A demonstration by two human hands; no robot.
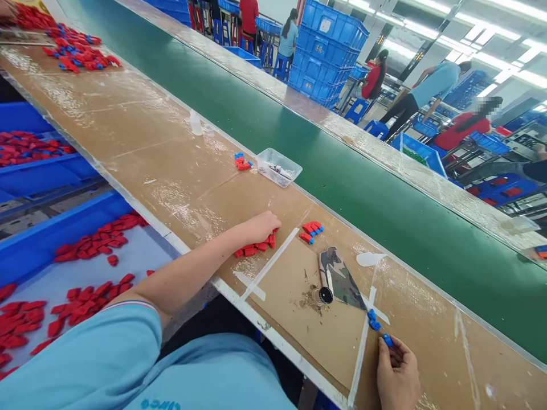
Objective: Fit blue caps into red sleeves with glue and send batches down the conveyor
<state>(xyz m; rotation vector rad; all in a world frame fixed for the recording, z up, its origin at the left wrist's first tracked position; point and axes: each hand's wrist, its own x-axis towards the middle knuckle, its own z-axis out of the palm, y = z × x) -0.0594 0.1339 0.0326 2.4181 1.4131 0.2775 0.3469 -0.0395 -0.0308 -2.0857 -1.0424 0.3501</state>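
1. Red plastic pieces (255,248) lie heaped on the brown worktable (171,171), near its front edge; the left hand (260,226) rests on the heap, fingers curled down over it.
2. The right hand (397,373), at the near right, pinches a small blue cap (387,340) between its fingertips; two more blue caps (373,319) lie just beyond it on a white tape strip (361,353).
3. A row of assembled red-and-blue pieces (311,230) sits just right of the heap; a camouflage-patterned cloth (342,276) lies nearer.
4. A clear tray (280,167) stands by the green conveyor belt (342,182).
5. The writing on the light-blue shirt (106,353) is cut off, unreadable.
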